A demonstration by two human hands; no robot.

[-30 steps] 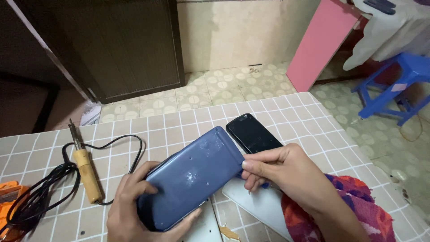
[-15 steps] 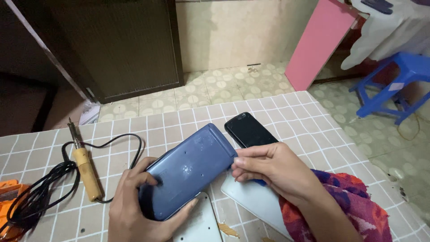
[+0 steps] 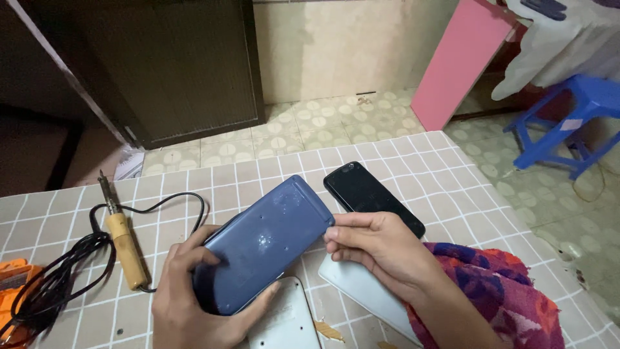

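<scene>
A flat, rounded-corner blue plastic case point(image 3: 263, 242) sits in both hands, held just above the table point(image 3: 413, 168) and tilted so its far end points up and to the right. Its surface is matte and smooth, marked with a few small screw holes and pale scuffs near the middle. The left hand point(image 3: 194, 304) wraps the near end from below, thumb across the top face and fingers curled round the lower edge, its grip closed firmly on the case. The right hand point(image 3: 378, 249) pinches the far right corner between thumb and fingertips, a narrow grip on the edge.

Just behind the right hand lies a glossy black phone point(image 3: 371, 197), flat on the table and angled like the case. Under the right hand rests a pale, smooth white panel point(image 3: 361, 291), and a second white rounded piece point(image 3: 284, 320) shows beneath the blue case at the near edge. The right forearm wears a patterned red, purple and blue sleeve point(image 3: 497, 291).

To the left lies a soldering iron point(image 3: 123, 242) with a tan wooden handle and thin metal tip, its black cord point(image 3: 58, 284) looped in coils beside an orange object point(image 3: 13, 278) at the edge. The table is covered in small square white tiles with dark grout lines.
</scene>
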